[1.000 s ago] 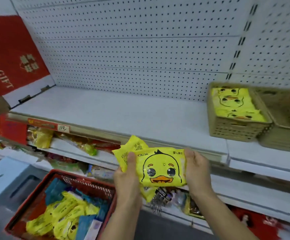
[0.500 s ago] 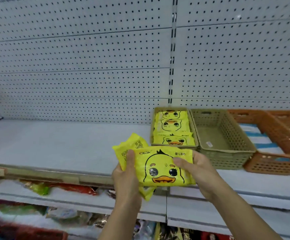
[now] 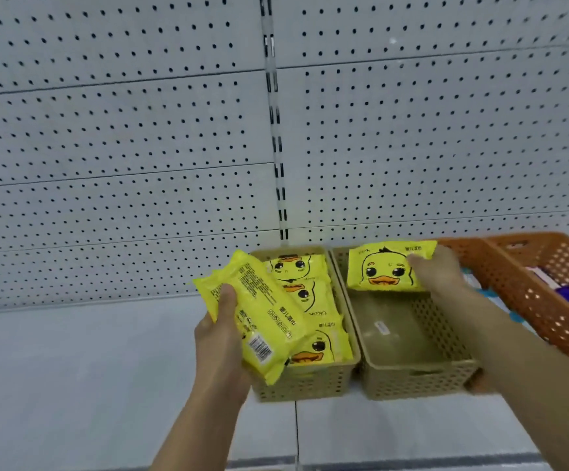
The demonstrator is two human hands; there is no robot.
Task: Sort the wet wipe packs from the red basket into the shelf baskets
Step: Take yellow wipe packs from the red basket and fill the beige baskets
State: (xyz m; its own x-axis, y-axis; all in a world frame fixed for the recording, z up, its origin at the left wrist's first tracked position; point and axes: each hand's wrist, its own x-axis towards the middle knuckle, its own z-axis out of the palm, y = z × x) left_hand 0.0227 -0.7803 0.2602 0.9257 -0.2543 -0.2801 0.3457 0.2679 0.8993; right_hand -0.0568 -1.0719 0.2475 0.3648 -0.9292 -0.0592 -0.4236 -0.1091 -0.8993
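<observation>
My right hand grips a yellow duck wet wipe pack face up over the far end of a tan shelf basket with nothing lying in it. My left hand holds further yellow packs, back side up with the barcode showing, at the left edge of another tan basket. That basket holds several duck packs lying flat. The red basket is out of view.
An orange basket with blue and white packs stands right of the tan baskets, and a second orange basket beside it. The white shelf stretches to the left. A white pegboard wall rises behind.
The view has swung right and closer to the baskets. My hands have split the stack: the right carried the top duck pack over the bare tan basket, the left keeps the rest.
</observation>
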